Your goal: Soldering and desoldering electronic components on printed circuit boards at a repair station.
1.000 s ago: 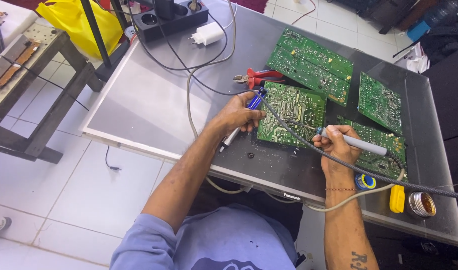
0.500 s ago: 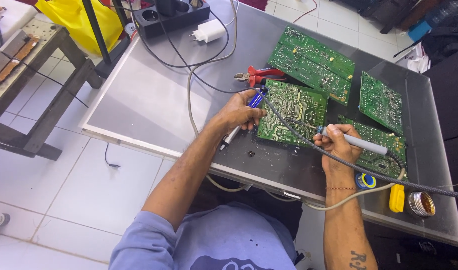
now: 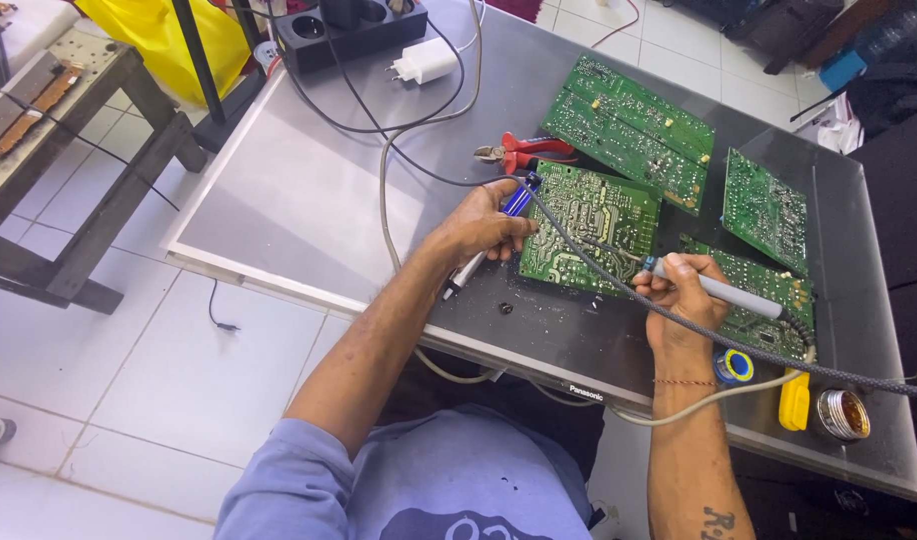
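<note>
My left hand is closed around a blue-tipped desoldering pump, its tip resting at the left edge of the green circuit board that lies solder-side up near the middle of the grey metal panel I work on. My right hand grips the soldering iron like a pen, its point touching the board's lower right corner; the braided cable runs across the board and off toward the right edge. I judge the work to be in mid-course: iron and pump are both at the board, but I cannot tell from here which joints are already cleared. Three more green boards lie toward the far right of the panel, untouched by either hand. Red-handled pliers sit just beyond the pump. By the near right corner are a blue solder reel, a yellow tool and a round tin. A white plug adapter lies at the far edge
</note>
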